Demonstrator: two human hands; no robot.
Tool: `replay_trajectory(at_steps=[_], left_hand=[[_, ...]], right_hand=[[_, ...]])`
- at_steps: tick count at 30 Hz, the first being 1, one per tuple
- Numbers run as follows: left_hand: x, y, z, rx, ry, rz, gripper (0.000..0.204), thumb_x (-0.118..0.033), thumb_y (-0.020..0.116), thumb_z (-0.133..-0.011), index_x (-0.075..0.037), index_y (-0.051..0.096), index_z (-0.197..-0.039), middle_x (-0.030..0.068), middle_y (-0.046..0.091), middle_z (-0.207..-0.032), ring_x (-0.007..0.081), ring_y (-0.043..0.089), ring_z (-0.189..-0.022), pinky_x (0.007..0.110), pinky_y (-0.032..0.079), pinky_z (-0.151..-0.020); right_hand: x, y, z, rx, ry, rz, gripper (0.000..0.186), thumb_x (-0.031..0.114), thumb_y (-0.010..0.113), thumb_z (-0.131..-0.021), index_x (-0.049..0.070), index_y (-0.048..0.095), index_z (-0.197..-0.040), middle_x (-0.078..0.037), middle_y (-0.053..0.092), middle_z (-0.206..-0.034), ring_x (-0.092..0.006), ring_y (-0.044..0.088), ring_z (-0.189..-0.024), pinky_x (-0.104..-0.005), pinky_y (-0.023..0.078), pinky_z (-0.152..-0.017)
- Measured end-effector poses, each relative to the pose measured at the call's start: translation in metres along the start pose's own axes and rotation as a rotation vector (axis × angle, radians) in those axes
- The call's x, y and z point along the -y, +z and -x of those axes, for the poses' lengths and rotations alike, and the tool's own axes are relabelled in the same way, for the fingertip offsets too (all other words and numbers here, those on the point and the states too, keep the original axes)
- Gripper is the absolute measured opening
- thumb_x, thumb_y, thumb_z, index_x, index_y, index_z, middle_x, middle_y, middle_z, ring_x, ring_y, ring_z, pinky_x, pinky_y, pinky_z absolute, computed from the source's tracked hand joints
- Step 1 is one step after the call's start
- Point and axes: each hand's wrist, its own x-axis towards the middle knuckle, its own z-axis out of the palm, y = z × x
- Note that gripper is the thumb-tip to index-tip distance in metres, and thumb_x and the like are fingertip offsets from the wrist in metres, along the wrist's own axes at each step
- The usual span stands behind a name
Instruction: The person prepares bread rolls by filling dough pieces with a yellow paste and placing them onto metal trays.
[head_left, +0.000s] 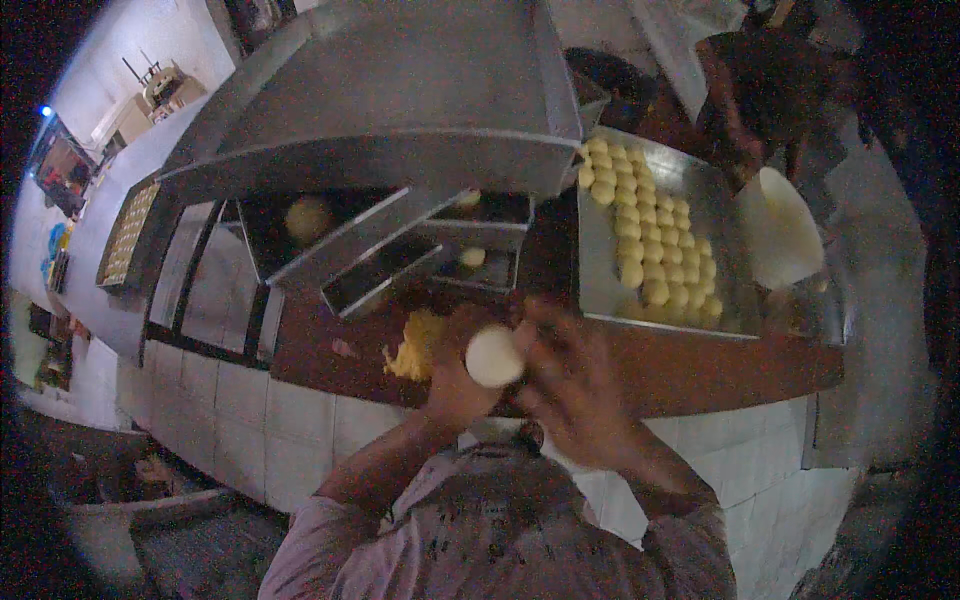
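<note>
We judge the work to be well advanced but unfinished. In the shallow rectangular grey metal tray (738, 295) on the right, many smooth pale-yellow dough balls (655, 250) sit close together in slanting rows. Still left, as we read it, are the creamy-white round dough piece (494, 356) being handled and perhaps the loose crumbly yellow mass (415, 348) lying on the reddish-brown worktop (700, 365).

The creamy-white round dough piece is up at the near edge of the worktop, between our two hands, just right of the crumbly yellow mass and well apart from the tray. Our left hand (462, 378) is cupped around its left side and holds it. Our right hand (572, 385) is blurred, its fingers spread and curved beside the piece's right side; whether they touch it, we cannot tell.

The piece shows a nearly circular outline with its pale face toward us, so we find no clear long axis and no end that points anywhere. Its depth is hidden from this angle.
</note>
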Motion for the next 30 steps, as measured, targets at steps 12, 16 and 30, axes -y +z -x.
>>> replay_trajectory(at_steps=[12,16,30], left_hand=[[-0.06,-0.152,-0.052,-0.45,0.313,-0.66,0.037,-0.033,0.05,-0.092,-0.007,0.052,-0.118,0.0088,0.057,-0.109,0.0232,0.056,-0.1,0.038,0.046,-0.087],[-0.061,-0.187,-0.071,-0.601,0.302,-0.803,0.036,-0.034,0.051,-0.093,-0.006,0.055,-0.116,0.0077,0.058,-0.107,0.0218,0.057,-0.098,0.036,0.047,-0.085],[-0.044,-0.183,-0.186,-0.335,0.342,-0.842,0.035,-0.032,0.052,-0.092,-0.006,0.055,-0.116,0.0072,0.059,-0.106,0.02,0.057,-0.098,0.034,0.047,-0.085]], right_hand=[[0.001,-0.101,-0.2,0.068,-0.017,0.003,0.068,0.019,0.072,-0.069,0.01,0.045,-0.131,-0.015,0.06,-0.114,-0.0252,0.059,-0.104,-0.0394,0.048,-0.086],[-0.069,-0.074,-0.235,0.204,-0.062,0.277,0.079,0.021,0.075,-0.07,0.009,0.036,-0.137,-0.018,0.057,-0.12,-0.0299,0.062,-0.097,-0.0387,0.048,-0.086],[-0.045,-0.137,-0.025,-0.282,0.492,0.055,0.023,0.016,0.061,-0.087,0.002,0.064,-0.105,-0.01,0.066,-0.097,-0.0182,0.062,-0.091,-0.032,0.049,-0.081]])
